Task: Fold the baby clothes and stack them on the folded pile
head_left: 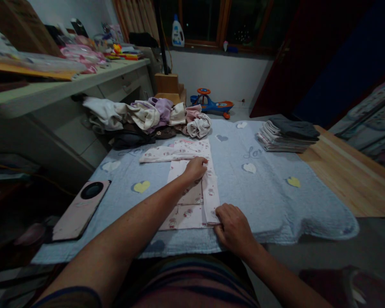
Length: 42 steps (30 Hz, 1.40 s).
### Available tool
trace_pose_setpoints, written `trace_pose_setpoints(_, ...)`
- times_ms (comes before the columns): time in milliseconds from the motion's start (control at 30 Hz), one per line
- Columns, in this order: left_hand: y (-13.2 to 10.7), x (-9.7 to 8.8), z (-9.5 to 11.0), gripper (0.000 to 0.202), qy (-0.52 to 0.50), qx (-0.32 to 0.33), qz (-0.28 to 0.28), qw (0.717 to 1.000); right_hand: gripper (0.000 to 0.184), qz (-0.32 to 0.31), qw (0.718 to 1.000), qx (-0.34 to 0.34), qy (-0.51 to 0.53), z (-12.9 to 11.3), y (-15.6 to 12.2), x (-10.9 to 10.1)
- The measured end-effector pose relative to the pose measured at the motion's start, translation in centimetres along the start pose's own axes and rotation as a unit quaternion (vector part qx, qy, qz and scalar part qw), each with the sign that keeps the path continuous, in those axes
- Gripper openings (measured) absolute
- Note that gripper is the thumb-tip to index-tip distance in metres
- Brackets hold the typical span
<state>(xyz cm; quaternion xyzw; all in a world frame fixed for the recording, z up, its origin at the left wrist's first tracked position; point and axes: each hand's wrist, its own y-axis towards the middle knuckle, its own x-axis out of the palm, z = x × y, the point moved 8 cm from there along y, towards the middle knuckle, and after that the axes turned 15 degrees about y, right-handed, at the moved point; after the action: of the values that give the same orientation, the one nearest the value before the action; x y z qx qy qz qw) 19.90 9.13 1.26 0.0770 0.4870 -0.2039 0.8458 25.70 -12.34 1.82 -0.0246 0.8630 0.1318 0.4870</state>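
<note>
A small white printed garment [192, 188] lies partly folded on a light blue blanket [269, 192] with heart shapes. My left hand [195, 169] rests on the garment's middle, fingers curled and pressing on the folded edge. My right hand [232, 229] pinches the garment's near right corner at the blanket's front. One sleeve of the garment stretches out to the left.
A heap of unfolded clothes [147, 117] lies at the blanket's far left. A stack of folded clothes [287, 134] sits at the far right. A pink phone [81, 209] lies left. Behind are a desk [67, 85], a toy car [211, 102] and a wooden surface [349, 175].
</note>
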Motion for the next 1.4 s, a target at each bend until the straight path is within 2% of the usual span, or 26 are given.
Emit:
trace_pose_setpoints(133,-0.1,-0.3,0.4,0.043,0.077,0.037,0.030,0.996,0.029,0.006,0.999,0.036,0.007,-0.1,0.1,0.1)
trace_pose_setpoints(233,-0.4,-0.2,0.7,0.044,0.115,0.055,0.035,0.991,0.026,0.016,0.999,0.046,0.004,0.0,0.2,0.3)
trace_pose_setpoints(333,-0.5,-0.1,0.9,0.042,0.142,0.066,0.037,0.987,0.024,0.014,0.999,0.047,-0.001,0.1,0.1,0.5)
trace_pose_setpoints(567,-0.5,0.2,1.1,0.040,0.179,0.094,0.039,0.979,0.033,-0.015,0.999,0.046,-0.007,-0.4,-0.2,0.8)
trace_pose_setpoints(733,-0.9,-0.3,1.3,0.036,0.211,0.093,0.047,0.972,0.033,-0.089,0.995,0.053,-0.003,-1.4,-0.3,0.8)
trace_pose_setpoints(833,-1.9,-1.1,2.0,0.030,0.268,0.102,0.081,0.955,0.032,-0.158,0.985,0.039,0.059,-2.0,-0.2,-0.4)
trace_pose_setpoints(900,-3.2,-1.2,2.9,0.030,0.288,0.137,0.091,0.943,0.027,-0.192,0.973,0.032,0.121,-1.9,0.5,-1.8)
trace_pose_setpoints(1000,-5.7,-0.4,3.8,0.031,0.292,0.197,0.069,0.933,0.024,-0.170,0.971,0.045,0.160,-0.1,3.5,-4.1)
trace_pose_setpoints(1067,-7.2,0.0,3.6,0.036,0.297,0.197,0.059,0.933,0.023,-0.122,0.979,0.047,0.155,1.6,6.7,-5.2)
trace_pose_setpoints(1133,-8.2,0.0,3.2,0.039,0.301,0.178,0.056,0.935,0.026,-0.072,0.988,0.044,0.129,3.4,10.6,-5.4)
trace_pose_setpoints(1233,-9.2,0.1,2.7,0.036,0.294,0.168,0.039,0.940,0.036,-0.036,0.996,0.025,0.076,5.4,16.3,-4.0)
trace_pose_setpoints(1333,-9.8,0.3,2.7,0.034,0.281,0.183,0.018,0.942,0.040,-0.083,0.996,-0.003,0.026,6.2,20.2,-1.1)
trace_pose_setpoints(1400,-10.0,0.4,2.6,0.032,0.277,0.190,0.008,0.942,0.043,-0.110,0.994,0.019,0.002,7.2,21.3,0.6)
